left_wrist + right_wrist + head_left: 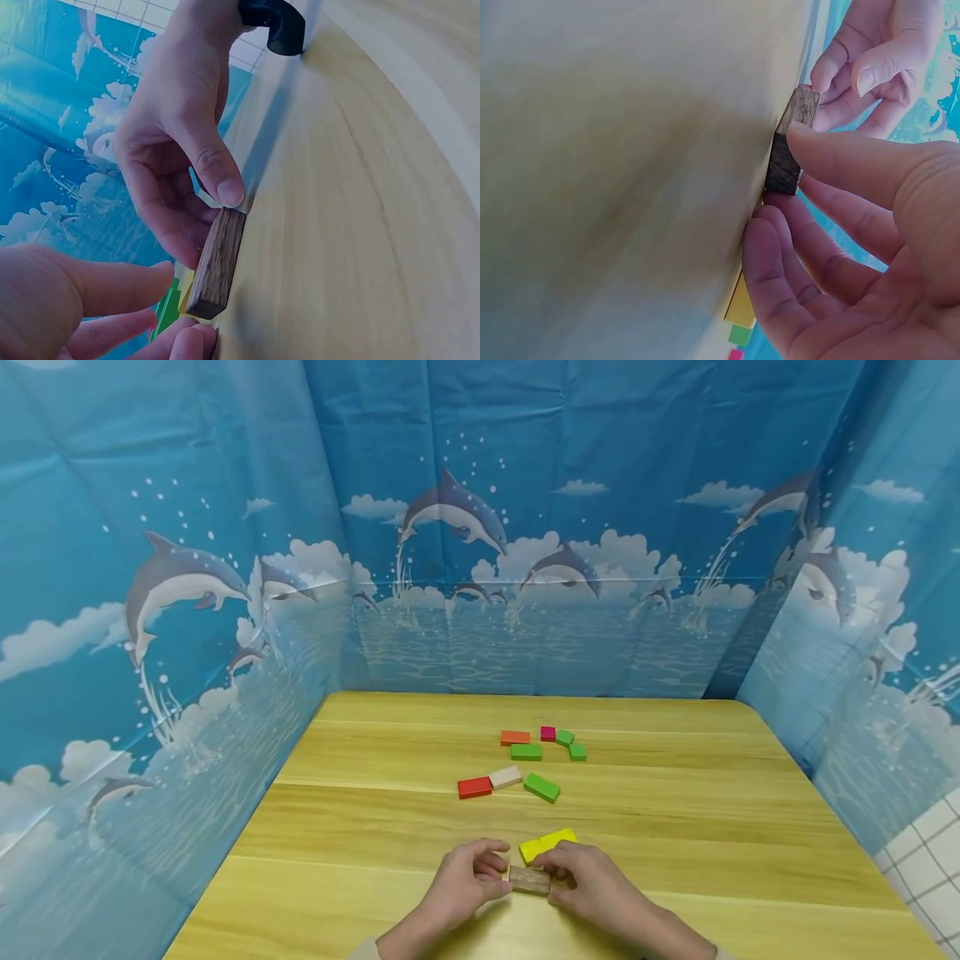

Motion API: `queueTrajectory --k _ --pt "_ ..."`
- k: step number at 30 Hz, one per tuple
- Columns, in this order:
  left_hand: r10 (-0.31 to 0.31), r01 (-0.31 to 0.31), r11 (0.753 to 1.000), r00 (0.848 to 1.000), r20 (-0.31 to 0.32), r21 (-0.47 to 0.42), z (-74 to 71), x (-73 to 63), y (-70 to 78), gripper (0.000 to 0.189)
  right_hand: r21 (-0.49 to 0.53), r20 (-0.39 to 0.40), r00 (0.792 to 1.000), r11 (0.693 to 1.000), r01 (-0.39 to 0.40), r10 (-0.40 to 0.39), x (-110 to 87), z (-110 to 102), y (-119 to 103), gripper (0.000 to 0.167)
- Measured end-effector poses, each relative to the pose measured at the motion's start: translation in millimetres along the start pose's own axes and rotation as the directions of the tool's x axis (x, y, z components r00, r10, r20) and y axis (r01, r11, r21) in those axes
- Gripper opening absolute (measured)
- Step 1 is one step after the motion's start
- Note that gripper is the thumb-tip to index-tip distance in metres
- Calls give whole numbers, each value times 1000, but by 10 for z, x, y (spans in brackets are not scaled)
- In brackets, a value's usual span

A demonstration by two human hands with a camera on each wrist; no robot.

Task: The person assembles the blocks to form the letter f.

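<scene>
A brown wood-grain block [529, 881] lies near the front of the wooden table, between both hands. Its right end is pinched by my right hand [596, 885], the thumb against the near side and the fingers behind, as the left wrist view shows with the same block [217, 266]. My left hand [467, 878] is at the other end, fingers loosely bent and thumb tip right by the block's edge. In the right wrist view, the left hand [889, 75] has its thumb apart from its fingers. Yellow blocks [547, 843] lie just beyond, partly behind the right fingers.
Further back on the table [360, 827] lie a red block [474, 787], a pale wood block [506, 777] and a green block [542, 787]. Beyond them are an orange block [515, 738], a magenta block [548, 734] and several green ones. Dolphin-printed curtains [525, 635] enclose the table.
</scene>
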State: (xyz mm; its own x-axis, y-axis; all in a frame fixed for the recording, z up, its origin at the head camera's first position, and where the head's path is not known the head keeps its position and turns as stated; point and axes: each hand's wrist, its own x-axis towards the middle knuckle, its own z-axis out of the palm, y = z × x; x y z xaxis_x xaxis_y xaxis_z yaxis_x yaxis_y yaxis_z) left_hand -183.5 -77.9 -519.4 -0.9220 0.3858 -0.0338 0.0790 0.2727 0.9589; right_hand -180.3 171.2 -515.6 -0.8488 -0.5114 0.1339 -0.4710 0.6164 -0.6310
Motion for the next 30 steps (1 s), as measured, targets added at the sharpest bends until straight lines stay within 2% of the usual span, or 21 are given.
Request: queueTrajectory --k 6,13,22,30 --pt "-22 21 999 1000 -7 -34 2 7 14 38 8 22 1000 1000 -6 6 47 3 -1 38" --pt "-30 29 999 999 -14 -31 7 19 -11 29 36 59 998 999 -17 14 72 35 18 40" --pt "-31 31 999 999 17 -35 1 54 -31 25 92 112 994 996 -12 2 99 45 37 54" --pt "-55 55 997 998 4 -56 -10 90 -14 23 127 133 991 992 -26 9 151 71 27 61"
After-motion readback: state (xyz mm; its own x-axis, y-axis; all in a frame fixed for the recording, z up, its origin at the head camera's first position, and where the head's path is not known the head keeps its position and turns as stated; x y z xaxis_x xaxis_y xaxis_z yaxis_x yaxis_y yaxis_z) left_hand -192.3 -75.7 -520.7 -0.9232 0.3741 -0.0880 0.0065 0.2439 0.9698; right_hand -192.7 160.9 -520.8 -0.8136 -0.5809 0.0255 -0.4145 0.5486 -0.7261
